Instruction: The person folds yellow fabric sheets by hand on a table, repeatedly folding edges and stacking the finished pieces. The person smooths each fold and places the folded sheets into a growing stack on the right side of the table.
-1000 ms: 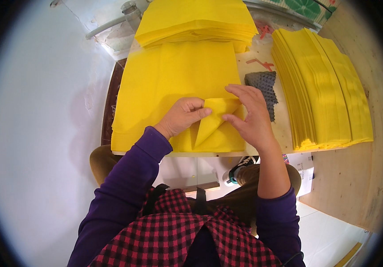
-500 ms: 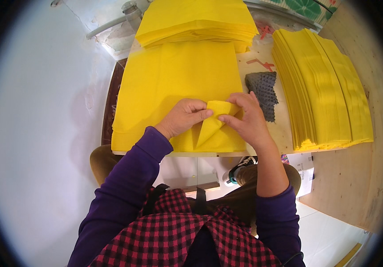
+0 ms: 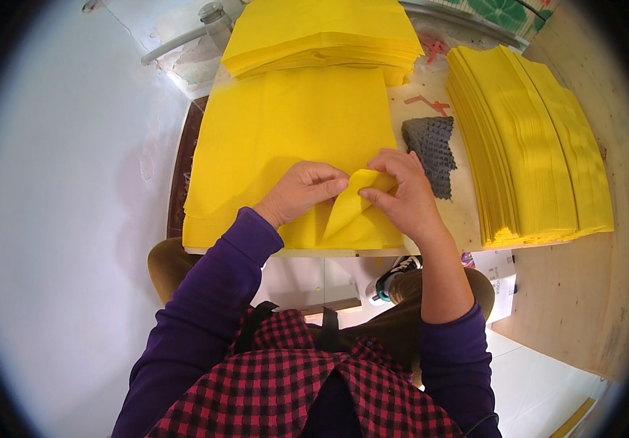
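A yellow cloth sheet [image 3: 292, 117] lies on top of a flat stack in front of me. Its near right part is lifted and folded up into a pointed flap [image 3: 351, 208]. My right hand [image 3: 405, 193] pinches the flap's upper right edge between thumb and fingers. At the flap's left edge, my left hand [image 3: 307, 191] is closed with thumb and forefinger pressed together on the cloth; its other fingers are curled underneath and partly hidden.
A further pile of yellow cloth [image 3: 321, 36] sits at the far side. Folded yellow cloths [image 3: 530, 146] stand packed at the right. A dark grey textured cloth [image 3: 431, 153] lies between, near red strips [image 3: 431, 104]. A glass jar [image 3: 216, 22] is at the far left.
The top of the flap has narrowed and curled over to the right, and its left corner has drawn away from my left fingertips. Both hands have barely moved.
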`<control>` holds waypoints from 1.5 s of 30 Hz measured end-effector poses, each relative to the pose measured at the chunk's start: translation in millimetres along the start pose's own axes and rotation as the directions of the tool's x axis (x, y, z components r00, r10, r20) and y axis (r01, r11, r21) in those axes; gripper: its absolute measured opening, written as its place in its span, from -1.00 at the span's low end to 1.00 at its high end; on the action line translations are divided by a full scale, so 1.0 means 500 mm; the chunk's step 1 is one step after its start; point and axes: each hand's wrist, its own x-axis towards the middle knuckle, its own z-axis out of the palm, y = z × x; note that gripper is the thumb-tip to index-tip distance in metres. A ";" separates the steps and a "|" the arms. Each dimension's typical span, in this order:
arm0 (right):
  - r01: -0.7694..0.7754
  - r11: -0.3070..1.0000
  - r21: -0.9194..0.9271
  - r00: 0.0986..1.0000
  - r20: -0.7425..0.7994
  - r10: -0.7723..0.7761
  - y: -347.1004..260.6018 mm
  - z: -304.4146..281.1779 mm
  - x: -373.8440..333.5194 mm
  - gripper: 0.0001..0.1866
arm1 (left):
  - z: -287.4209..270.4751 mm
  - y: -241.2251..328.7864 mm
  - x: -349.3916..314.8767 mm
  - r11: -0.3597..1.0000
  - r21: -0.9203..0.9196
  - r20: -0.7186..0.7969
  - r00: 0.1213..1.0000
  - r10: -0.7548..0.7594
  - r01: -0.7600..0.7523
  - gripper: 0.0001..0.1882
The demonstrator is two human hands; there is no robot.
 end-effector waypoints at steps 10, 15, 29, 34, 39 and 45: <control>-0.066 0.998 0.006 0.978 -0.199 0.066 -0.033 -0.004 0.002 -0.65 | -0.004 0.000 0.002 0.998 0.069 -0.001 1.000 0.014 -0.014 -0.78; -0.224 0.974 0.018 0.972 -0.074 0.225 -0.058 -0.008 -0.006 -0.65 | -0.006 0.004 0.001 0.996 0.093 -0.020 1.000 -0.006 0.008 -0.78; -0.281 0.959 0.046 0.959 0.053 0.279 -0.052 0.018 -0.008 -0.71 | -0.006 0.008 0.000 0.999 0.041 0.019 1.000 0.008 -0.009 -0.76; -0.279 0.952 0.124 0.960 0.045 0.276 -0.049 0.025 -0.011 -0.77 | -0.008 0.007 0.000 0.999 0.052 0.008 1.000 0.002 -0.002 -0.77; -0.276 0.953 0.122 0.961 0.038 0.274 -0.050 0.026 -0.014 -0.81 | -0.005 0.003 0.001 0.999 0.040 -0.009 1.000 0.002 -0.002 -0.78; -0.251 0.958 0.141 0.968 0.030 0.250 -0.051 0.025 -0.020 -0.83 | -0.007 0.001 0.004 0.997 0.063 0.004 0.999 -0.042 0.041 -0.85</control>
